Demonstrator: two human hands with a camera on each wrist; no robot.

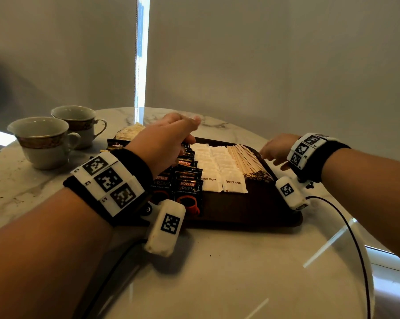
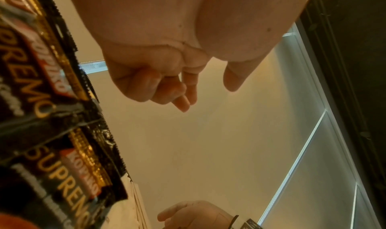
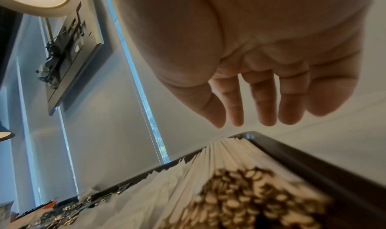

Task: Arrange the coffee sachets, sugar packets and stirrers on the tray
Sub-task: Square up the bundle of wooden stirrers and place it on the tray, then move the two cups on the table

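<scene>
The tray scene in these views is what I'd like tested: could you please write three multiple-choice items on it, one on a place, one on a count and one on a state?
1. Where do the wooden stirrers lie on the tray?
A. beside the brown sugar packets, on the right
B. left of the coffee sachets
C. off the tray

2. How many teacups stand on the table?
A. one
B. two
C. four

3. How is the right hand?
A. gripping stirrers
B. fist closed
C. fingers extended, holding nothing

Key: 1 A, stirrers fill the rightmost row; 2 B, two cups stand at the far left; 3 C, the right wrist view shows straight, empty fingers.
</scene>
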